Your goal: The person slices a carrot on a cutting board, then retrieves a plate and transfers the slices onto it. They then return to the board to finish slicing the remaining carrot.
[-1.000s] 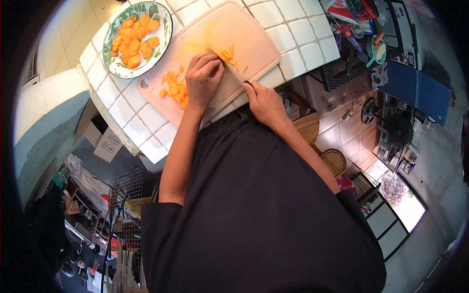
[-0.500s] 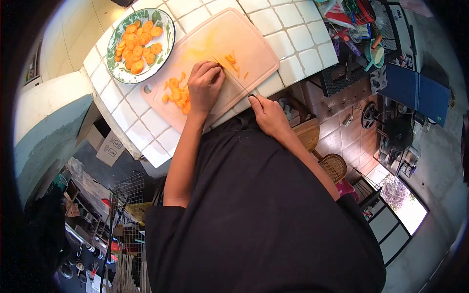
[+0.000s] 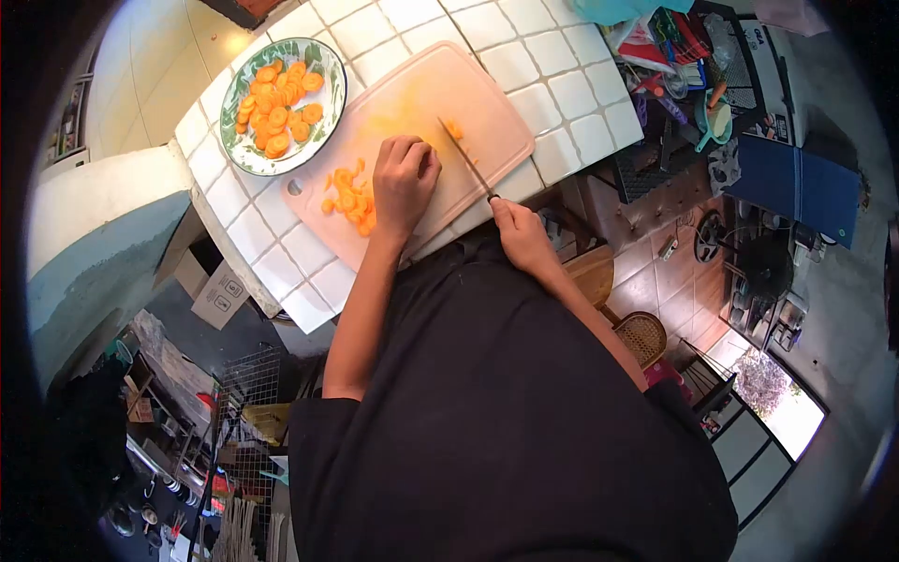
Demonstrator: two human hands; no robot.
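My right hand (image 3: 524,234) is closed round the dark handle of a knife (image 3: 465,157), whose blade lies over the right part of a pink cutting board (image 3: 426,80). Curled fingers on my left hand (image 3: 405,183) rest over the middle of the board; whatever they hold is hidden. Cut carrot pieces (image 3: 352,201) lie left of that hand. A few thin carrot strips (image 3: 453,129) sit beside the blade. Round carrot slices (image 3: 278,105) fill part of a green and white plate (image 3: 245,155) at the upper left.
The board and plate stand on a white tiled counter (image 3: 552,51). Right of it are a dark rack with bags and a green strainer (image 3: 718,120). A wooden chair (image 3: 592,278) stands below its right edge, and a cardboard box (image 3: 220,294) is below left.
The knife blade has moved away from my left hand toward the strips on the right. My left hand has shifted slightly. The whole view has also shifted a little.
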